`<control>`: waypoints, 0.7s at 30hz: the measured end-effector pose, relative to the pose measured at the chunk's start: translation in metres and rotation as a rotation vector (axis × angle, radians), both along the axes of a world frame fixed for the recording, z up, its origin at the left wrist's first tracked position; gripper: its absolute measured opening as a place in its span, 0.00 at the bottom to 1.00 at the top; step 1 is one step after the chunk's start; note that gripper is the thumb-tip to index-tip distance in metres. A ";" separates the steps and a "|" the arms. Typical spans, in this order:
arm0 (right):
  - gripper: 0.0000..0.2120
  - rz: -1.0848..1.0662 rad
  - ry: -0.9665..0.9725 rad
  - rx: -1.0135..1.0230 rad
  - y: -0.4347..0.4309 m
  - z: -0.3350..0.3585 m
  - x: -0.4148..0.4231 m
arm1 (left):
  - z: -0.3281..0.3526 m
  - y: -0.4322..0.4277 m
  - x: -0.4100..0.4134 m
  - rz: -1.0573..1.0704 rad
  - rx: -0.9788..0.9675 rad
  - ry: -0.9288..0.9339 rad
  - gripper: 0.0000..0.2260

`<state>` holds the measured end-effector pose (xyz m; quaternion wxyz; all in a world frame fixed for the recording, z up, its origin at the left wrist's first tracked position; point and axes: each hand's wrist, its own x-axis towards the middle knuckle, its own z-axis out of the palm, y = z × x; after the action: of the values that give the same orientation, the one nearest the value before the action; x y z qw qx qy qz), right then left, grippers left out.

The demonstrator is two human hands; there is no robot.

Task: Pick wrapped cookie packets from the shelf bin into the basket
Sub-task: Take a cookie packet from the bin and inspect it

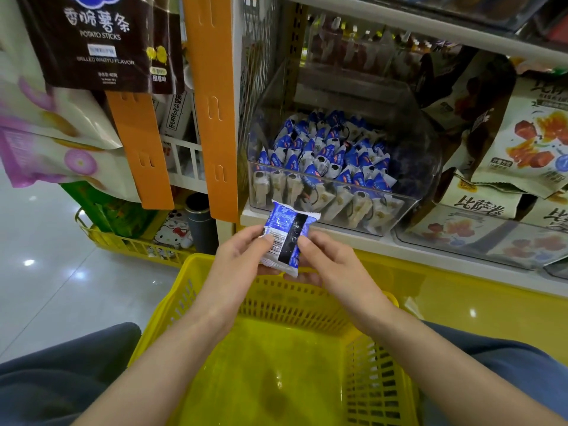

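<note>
Cookie packet (287,238), blue and white with a dark band, is up in both your hands, over the far rim of the basket (276,305) and just in front of the shelf's (399,244) front edge. Your left hand (242,256) pinches its left side, thumb on top. Your right hand (332,259) pinches the right side, with its fingers (304,278) curled underneath. So both sets of fingers are closed on the one packet.

By my reading you are between pick and drop: the packet is out of the bin (425,161) but not yet in the basket. The next move likely calls for bringing it lower and nearer to you, over the basket's open floor, then letting go with both hands. It is light and crinkly, so a short drop should do no harm.

The bin is clear plastic, set at the left end of the shelf against its front edge. It holds many more packets (325,155) of the same kind, standing in tight rows. The yellow slatted basket shows only glare and shadow on its floor; I can see no packet in it. Just right of the bin, a clear tray (461,256) holds flat pouches. Down on the floor to the left, a yellow wire basket (132,244) holds a green bag.
</note>
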<state>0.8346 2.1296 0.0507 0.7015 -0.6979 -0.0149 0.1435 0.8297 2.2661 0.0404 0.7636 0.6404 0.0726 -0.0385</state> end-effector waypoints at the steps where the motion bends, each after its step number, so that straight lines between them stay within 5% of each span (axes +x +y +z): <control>1: 0.11 0.010 0.028 0.043 0.000 0.002 -0.001 | -0.001 0.000 0.000 0.010 0.077 -0.050 0.08; 8: 0.09 -0.065 0.065 0.098 0.001 0.001 -0.002 | -0.006 -0.007 -0.008 -0.013 0.423 -0.283 0.13; 12: 0.05 -0.048 0.024 0.027 0.001 -0.001 -0.001 | -0.011 -0.005 -0.008 -0.033 0.453 -0.287 0.12; 21: 0.19 -0.006 -0.127 -0.188 0.004 -0.017 -0.006 | -0.016 0.003 -0.010 -0.058 0.800 -0.370 0.10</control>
<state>0.8287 2.1332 0.0335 0.6309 -0.7685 -0.0435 0.0976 0.8196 2.2689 0.0246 0.4545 0.8834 -0.0741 0.0865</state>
